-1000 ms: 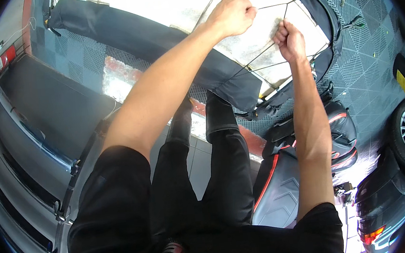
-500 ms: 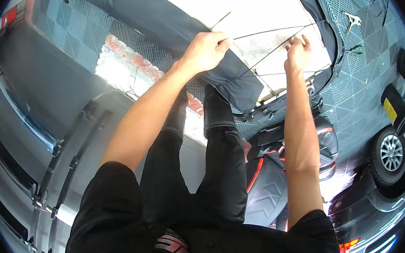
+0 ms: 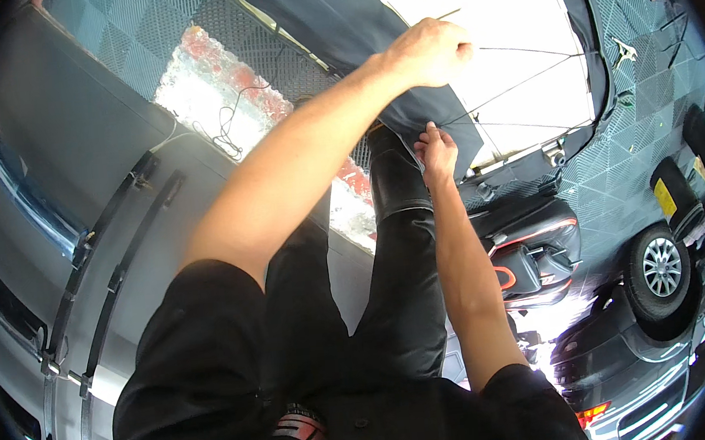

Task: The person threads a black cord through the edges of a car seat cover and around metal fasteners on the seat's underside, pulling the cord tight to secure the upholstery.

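Before me lies a large white panel point(image 3: 510, 13) with black fabric point(image 3: 335, 16) folded over its edge. Thin black cords point(image 3: 525, 84) run across the panel between the fabric on its two sides. My left hand point(image 3: 430, 52) is closed in a fist over the near fabric edge, and a cord runs out from its fingers toward the right. Lower down, my right hand point(image 3: 439, 152) touches the near fabric flap, thumb and fingers drawn together by the place where a cord meets it. What lies between those fingertips is too small to tell.
At left stands a grey vehicle body point(image 3: 62, 153) with dark rails. A worn white-and-red board point(image 3: 216, 98) with loose wire lies on the tiled floor point(image 3: 119, 39). Right are black-and-red seats point(image 3: 530, 242), a car wheel point(image 3: 661, 267) and a dark car point(image 3: 624, 355).
My right hand has moved left from the cords over the panel to the near fabric flap. My left hand has shifted right and slightly up. The view has shifted a little.
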{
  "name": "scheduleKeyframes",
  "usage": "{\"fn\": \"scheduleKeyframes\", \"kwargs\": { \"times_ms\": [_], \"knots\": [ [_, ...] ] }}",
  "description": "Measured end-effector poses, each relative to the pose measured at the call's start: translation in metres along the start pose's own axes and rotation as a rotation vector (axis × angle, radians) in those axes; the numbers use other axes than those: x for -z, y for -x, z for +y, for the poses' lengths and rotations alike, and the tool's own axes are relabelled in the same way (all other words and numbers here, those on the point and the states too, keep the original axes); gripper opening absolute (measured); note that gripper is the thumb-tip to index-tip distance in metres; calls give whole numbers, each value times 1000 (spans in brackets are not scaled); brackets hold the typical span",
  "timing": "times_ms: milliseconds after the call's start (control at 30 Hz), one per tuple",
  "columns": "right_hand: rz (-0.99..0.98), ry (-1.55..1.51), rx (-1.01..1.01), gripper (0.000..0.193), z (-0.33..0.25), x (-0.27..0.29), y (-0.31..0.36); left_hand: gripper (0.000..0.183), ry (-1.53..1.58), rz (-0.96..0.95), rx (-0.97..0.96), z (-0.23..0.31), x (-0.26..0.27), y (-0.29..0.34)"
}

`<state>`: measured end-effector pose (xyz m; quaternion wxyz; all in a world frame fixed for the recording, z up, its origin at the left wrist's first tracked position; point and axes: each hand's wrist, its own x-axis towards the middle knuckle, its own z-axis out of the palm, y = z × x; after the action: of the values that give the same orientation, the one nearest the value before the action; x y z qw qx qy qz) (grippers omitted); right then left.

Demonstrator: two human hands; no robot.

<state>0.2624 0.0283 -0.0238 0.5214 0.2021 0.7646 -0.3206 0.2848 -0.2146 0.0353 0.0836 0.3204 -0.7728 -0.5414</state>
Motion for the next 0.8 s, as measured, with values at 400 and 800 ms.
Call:
{"fn": "scheduleKeyframes", "kwargs": {
  "times_ms": [400, 800],
  "knots": [
    [-93, 518, 178, 24, -32, -1, -11, 25, 122, 20, 174, -2, -4, 68],
    [-601, 1357, 1375, 19, -164, -88, 92, 27, -114, 38, 446, -72, 156, 269]
  ]
}}
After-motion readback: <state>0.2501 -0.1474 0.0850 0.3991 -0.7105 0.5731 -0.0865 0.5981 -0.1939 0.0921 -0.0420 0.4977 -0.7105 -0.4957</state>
